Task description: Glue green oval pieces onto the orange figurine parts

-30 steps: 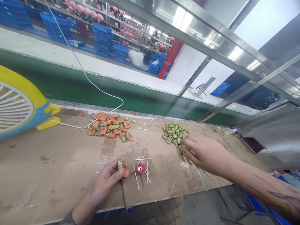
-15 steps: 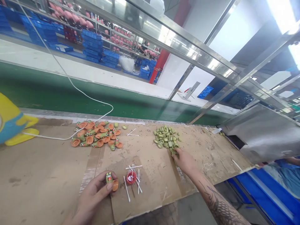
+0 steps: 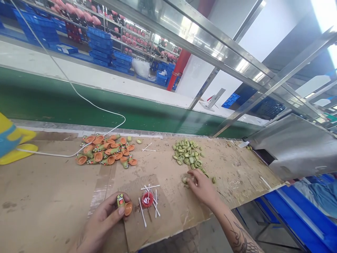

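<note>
In my left hand [image 3: 106,216] is a small green frog-like figurine [image 3: 120,200] with an orange bowl [image 3: 128,208] at its side, gripped between thumb and fingers. My right hand [image 3: 201,186] is just in front of a pile of small green oval pieces [image 3: 187,153]. Its thumb and fingertips close around one green oval piece [image 3: 184,180], partly covered by the fingers. Between my hands stands a small red pot [image 3: 147,200], with cotton swabs [image 3: 142,212] lying around and across it.
Many similar figurines with orange bowls [image 3: 107,150] lie heaped at the back left. A white cable [image 3: 100,109] runs past them to a yellow and blue object [image 3: 15,140]. Cardboard [image 3: 65,189] covers the table. A metal housing [image 3: 297,151] stands at the right.
My right hand has drawn back from the pile toward me and slightly left, with a green oval piece at its fingertips. Some pieces have spread nearer. My left hand keeps its hold.
</note>
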The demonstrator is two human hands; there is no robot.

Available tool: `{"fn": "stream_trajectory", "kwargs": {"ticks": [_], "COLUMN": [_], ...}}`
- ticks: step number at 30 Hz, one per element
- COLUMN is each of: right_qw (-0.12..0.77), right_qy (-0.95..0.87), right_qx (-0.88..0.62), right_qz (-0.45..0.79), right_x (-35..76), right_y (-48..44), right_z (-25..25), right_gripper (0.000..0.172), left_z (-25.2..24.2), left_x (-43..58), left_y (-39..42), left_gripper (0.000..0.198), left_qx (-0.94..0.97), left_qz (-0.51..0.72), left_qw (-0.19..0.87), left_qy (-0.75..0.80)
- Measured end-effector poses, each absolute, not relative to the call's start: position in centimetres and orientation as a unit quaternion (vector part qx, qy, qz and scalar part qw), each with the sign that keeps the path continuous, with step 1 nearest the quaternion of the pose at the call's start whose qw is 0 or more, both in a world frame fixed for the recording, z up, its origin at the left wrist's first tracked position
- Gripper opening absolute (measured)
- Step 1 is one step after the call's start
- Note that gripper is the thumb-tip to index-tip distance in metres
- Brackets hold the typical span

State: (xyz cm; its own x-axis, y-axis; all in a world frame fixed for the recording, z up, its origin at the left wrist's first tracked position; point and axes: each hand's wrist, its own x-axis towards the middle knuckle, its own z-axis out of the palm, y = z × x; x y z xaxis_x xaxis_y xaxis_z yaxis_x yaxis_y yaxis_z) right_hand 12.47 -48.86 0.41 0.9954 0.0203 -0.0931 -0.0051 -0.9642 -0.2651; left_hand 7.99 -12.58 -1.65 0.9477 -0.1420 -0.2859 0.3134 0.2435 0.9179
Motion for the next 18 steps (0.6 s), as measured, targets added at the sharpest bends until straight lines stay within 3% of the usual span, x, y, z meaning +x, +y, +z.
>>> {"fn": "stream_trajectory", "kwargs": {"ticks": [3,11,18], "right_qw": [0.136,0.152,0.181], "right_qy": [0.010,-0.032,-0.046], "right_qx": [-0.989,-0.985,-0.978], "right_qz": [0.050,0.076,0.096], "right_x": [12.7,10.5,9.7], "right_y": [-48.5,-44.9,-44.5], "right_z": [0.2,1.0,1.0], "right_gripper": [0.032,0.013,0.023], "left_z": [-1.9,-2.2,-3.2], "left_x": [8.1,8.1,8.0], "left_y": [-12.5,-12.6,-12.1], "left_gripper": [0.054,0.053,0.045], "left_qx": [0.596,0.595,0.600], "left_qz": [-0.148,-0.136,-0.130], "left_qw": [0.787,0.789,0.787], "left_qy": [0.066,0.071,0.058]}}
